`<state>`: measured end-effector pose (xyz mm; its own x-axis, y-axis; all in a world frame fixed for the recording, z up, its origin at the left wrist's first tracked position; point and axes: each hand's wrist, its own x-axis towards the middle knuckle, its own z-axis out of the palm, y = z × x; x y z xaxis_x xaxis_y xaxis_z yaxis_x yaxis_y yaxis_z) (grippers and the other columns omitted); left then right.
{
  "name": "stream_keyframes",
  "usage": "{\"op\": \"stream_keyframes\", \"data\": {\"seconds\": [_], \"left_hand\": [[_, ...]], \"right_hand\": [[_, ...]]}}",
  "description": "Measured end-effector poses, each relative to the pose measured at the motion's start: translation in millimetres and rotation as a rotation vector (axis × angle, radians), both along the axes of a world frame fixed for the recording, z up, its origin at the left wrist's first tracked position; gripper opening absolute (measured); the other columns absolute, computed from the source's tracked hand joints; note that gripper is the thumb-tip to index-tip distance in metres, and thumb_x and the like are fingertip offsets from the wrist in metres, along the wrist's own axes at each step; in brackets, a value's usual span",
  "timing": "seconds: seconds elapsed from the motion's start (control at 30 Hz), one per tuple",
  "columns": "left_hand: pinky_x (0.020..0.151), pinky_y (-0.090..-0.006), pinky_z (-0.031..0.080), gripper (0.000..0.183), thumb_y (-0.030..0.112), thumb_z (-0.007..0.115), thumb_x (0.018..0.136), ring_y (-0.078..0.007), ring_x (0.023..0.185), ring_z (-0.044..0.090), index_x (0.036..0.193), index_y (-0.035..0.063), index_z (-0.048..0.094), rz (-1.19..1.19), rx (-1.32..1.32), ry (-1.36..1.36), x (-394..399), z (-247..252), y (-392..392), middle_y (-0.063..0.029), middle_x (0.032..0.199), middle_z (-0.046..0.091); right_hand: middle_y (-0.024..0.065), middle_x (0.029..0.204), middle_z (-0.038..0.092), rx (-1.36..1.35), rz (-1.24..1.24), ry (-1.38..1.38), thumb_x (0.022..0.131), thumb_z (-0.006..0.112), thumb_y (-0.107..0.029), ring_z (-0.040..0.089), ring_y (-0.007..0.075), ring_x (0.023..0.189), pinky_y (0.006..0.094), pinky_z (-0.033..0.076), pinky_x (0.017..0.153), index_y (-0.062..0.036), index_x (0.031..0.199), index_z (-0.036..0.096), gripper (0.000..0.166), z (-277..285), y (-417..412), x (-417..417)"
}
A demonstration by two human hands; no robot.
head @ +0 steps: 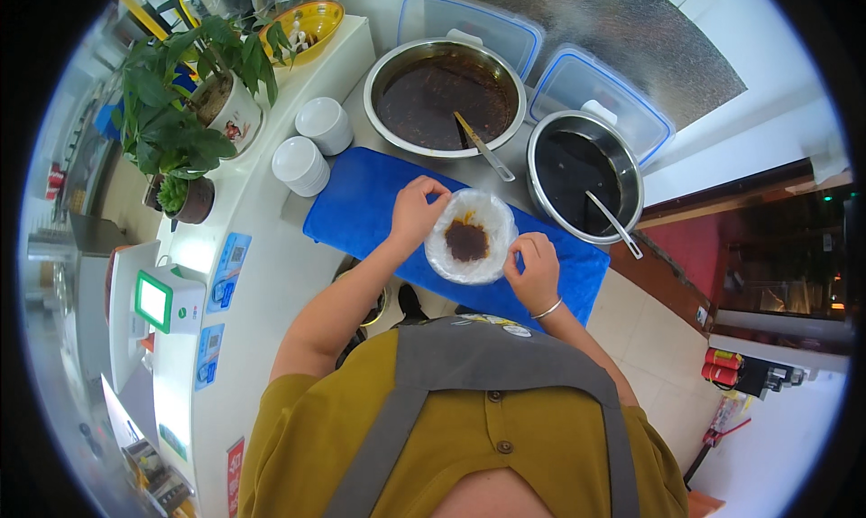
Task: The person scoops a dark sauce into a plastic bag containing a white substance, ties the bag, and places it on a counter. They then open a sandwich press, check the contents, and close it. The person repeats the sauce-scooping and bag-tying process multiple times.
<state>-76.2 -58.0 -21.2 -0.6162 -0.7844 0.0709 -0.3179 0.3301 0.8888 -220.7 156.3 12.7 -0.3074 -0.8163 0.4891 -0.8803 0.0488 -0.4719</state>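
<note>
A bowl lined with a clear plastic bag (498,221) stands on a blue cloth (365,186), with dark reddish-brown sauce (467,240) at its bottom. My left hand (416,210) pinches the bag's edge at the bowl's upper left. At the lower right rim, my right hand (532,267) has thumb and fingertips together on the bag's edge. Behind the cloth, a large steel basin (371,105) holds reddish-brown sauce and a ladle (494,158). A smaller steel basin (632,173) to the right holds black liquid and another ladle (612,221).
Two stacks of white bowls (298,166) stand left of the large basin. Clear lids with blue seals (609,78) lean behind the basins. Potted plants (230,112), a yellow bowl (325,20) and a payment terminal (169,298) stand on the left counter.
</note>
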Motion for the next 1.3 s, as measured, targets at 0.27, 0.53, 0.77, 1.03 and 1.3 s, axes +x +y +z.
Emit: {"op": "stream_keyframes", "data": {"seconds": [0.27,0.53,0.77,1.03,1.3], "left_hand": [[0.087,-0.0386,0.046,0.008,0.006,0.073,0.078,-0.0255,0.094,0.064,0.081,0.0078,0.065,-0.027,-0.488,0.122,16,12,8,-0.0031,0.092,0.069],[0.094,-0.0408,0.047,0.010,0.005,0.073,0.077,-0.0250,0.093,0.065,0.084,0.0082,0.066,-0.074,-0.605,0.193,20,25,12,-0.0032,0.094,0.069],[0.100,-0.0438,0.049,0.014,0.002,0.074,0.075,-0.0245,0.100,0.066,0.086,0.0075,0.066,-0.262,-0.769,0.219,36,44,28,-0.0041,0.098,0.069],[0.099,-0.0429,0.050,0.021,0.000,0.070,0.079,-0.0299,0.112,0.063,0.099,0.0067,0.065,-0.407,-0.661,0.169,70,47,36,-0.0099,0.116,0.066],[0.098,-0.0377,0.046,0.048,0.002,0.066,0.084,-0.0352,0.112,0.056,0.131,0.0072,0.057,-0.258,-0.268,0.021,51,27,22,-0.0166,0.120,0.059]], "right_hand": [[0.0053,0.095,0.066,0.200,-0.290,-0.807,0.087,0.071,-0.012,0.063,0.0154,0.082,0.0297,0.051,0.072,-0.0035,0.096,0.066,0.013,-44,-9,-21],[0.0062,0.089,0.062,0.081,-0.262,-0.501,0.089,0.070,-0.012,0.062,0.0175,0.075,0.0298,0.050,0.069,-0.0042,0.094,0.066,0.010,-11,-12,-8],[0.0097,0.092,0.061,0.091,-0.266,-0.455,0.085,0.070,-0.008,0.063,0.0233,0.082,0.0343,0.051,0.072,-0.0039,0.089,0.062,0.010,-27,-23,-18],[0.0117,0.105,0.064,0.039,0.052,-0.042,0.077,0.070,-0.001,0.061,0.0318,0.101,0.0374,0.048,0.085,-0.0060,0.082,0.061,0.011,24,4,0],[0.0087,0.102,0.066,0.242,-0.129,-0.462,0.083,0.069,-0.005,0.063,0.0203,0.092,0.0319,0.051,0.079,-0.0036,0.115,0.063,0.033,21,4,0]]}}
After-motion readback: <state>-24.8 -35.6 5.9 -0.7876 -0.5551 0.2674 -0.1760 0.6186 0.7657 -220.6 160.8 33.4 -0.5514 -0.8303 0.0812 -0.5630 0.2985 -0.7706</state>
